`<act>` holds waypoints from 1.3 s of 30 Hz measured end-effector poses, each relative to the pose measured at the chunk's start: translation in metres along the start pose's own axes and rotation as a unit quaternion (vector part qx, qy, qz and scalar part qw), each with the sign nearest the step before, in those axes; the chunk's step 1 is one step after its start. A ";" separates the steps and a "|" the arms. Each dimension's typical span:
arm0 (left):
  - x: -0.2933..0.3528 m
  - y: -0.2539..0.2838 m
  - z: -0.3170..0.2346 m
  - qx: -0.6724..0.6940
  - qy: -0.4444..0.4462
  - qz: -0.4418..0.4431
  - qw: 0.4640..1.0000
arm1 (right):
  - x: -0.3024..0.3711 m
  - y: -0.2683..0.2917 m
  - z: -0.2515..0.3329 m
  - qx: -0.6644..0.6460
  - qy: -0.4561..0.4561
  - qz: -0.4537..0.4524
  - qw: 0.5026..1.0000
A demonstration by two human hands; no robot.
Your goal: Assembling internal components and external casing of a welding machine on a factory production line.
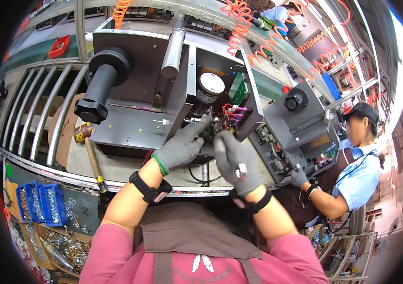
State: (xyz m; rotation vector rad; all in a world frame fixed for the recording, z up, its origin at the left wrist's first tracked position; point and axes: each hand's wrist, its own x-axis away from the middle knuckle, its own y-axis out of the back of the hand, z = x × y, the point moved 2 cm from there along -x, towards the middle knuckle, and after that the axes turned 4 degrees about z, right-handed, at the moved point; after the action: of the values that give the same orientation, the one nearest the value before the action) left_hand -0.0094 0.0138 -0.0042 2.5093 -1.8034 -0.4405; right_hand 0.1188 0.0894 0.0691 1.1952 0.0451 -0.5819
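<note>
- Well left of the white-topped cylinder [212, 84], the black spindle [102, 87] ends in a lobed knob; it looks stiff and should give a good hold, though it may turn.
- The grey metal housing [177, 106] has the cylinder in its right compartment and spreads far to the cylinder's left. I judge it rigid and heavy, best taken with two hands under its base, well apart (bare sheet edges can bite, even through gloves).
- Below and left of the cylinder, my gloved left hand [180, 149] is partly spread, index finger stretched to the small metal parts [215, 124] below the cylinder. I cannot tell whether finger and thumb pinch one.
- Below and slightly right of the cylinder, my gloved right hand [236, 163] has its fingers bent toward those same parts; its grip is too hidden to tell.
- Below right of the cylinder, the red and purple wires [239, 113] look soft and easily snagged.
- Just right of the cylinder, the green circuit board [239, 90] seems fragile; I'd touch only its edges.
</note>
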 end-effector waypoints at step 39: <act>-0.002 -0.003 0.013 -0.025 0.059 -0.002 0.998 | 0.015 -0.016 0.006 0.081 0.050 0.027 0.995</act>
State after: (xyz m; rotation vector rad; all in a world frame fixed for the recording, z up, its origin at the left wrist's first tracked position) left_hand -0.0103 0.0183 -0.0164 2.4505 -1.7246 -0.3262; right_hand 0.1232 0.0741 0.0528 1.3794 0.0517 -0.4853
